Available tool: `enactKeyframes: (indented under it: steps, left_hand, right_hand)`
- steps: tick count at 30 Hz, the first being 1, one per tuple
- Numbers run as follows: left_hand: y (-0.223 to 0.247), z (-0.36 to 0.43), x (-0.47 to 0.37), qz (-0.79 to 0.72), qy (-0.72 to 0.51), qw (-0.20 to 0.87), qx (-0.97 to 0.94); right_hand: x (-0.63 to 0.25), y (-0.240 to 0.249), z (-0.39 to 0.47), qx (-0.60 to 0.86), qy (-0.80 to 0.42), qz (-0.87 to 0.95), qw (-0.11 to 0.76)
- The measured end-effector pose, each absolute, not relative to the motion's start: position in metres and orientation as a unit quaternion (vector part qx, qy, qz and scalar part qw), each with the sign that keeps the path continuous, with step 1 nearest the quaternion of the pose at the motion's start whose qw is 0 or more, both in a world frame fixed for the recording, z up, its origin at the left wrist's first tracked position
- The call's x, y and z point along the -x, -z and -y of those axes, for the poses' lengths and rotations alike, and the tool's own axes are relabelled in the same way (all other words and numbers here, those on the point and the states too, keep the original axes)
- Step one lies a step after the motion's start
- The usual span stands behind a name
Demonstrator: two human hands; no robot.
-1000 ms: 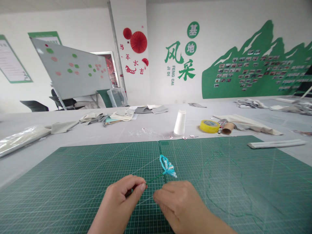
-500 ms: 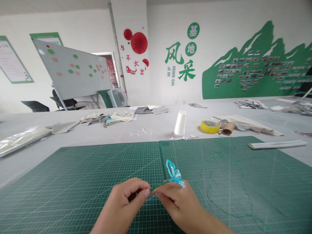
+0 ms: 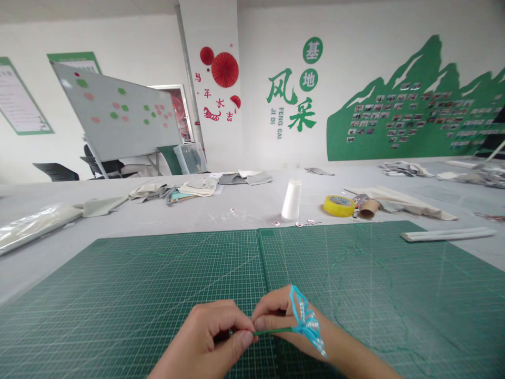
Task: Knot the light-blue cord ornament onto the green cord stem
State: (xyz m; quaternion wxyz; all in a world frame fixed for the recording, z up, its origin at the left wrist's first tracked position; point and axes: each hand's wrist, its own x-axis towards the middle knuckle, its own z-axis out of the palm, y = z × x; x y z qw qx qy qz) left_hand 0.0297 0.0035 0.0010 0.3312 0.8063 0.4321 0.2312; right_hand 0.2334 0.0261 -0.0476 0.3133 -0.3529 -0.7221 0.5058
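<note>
A bright blue butterfly-like ornament [image 3: 306,322] with white beads sits at the right end of a thin green stem [image 3: 274,331]. My left hand [image 3: 221,337] pinches the stem's left end between thumb and fingertips. My right hand [image 3: 278,316] is closed just beside it, thumb and finger pressed together at the stem, and the ornament hangs in front of its wrist. Both hands are above the green cutting mat [image 3: 177,279]. Green thread [image 3: 390,284] lies in loose curves on the mat's right part.
Behind the mat stand a white thread cone [image 3: 291,201], a yellow tape roll [image 3: 339,206] and a brown cardboard tube [image 3: 369,208]. Fabric pieces [image 3: 199,187] lie farther back. A rolled white cloth [image 3: 450,234] crosses the mat's right back edge. Plastic-wrapped material [image 3: 39,226] lies at left.
The blue ornament has moved right and down, and its stem now lies almost level. Both hands have shifted slightly right and lower, and my right hand has turned.
</note>
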Motion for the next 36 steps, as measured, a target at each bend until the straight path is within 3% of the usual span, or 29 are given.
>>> enactKeyframes:
  steps: [4,14,28,36]
  left_hand:
    - [-0.004,0.001,-0.030,-0.425,-0.215,0.347,-0.808]
    - [-0.004,0.002,-0.031,-0.395,-0.195,0.338,-0.832]
    - [-0.008,-0.005,-0.031,-0.366,-0.045,0.349,-0.861]
    - [-0.006,-0.002,-0.033,-0.403,-0.037,0.303,-0.863]
  right_hand:
    - [-0.240,0.060,-0.037,0.331,-0.581,0.681,0.300]
    - [-0.241,0.047,-0.036,0.306,-0.635,0.644,0.298]
    - [-0.243,0.034,-0.033,0.336,-0.582,0.685,0.281]
    - [-0.242,0.026,-0.027,0.352,-0.539,0.708,0.291]
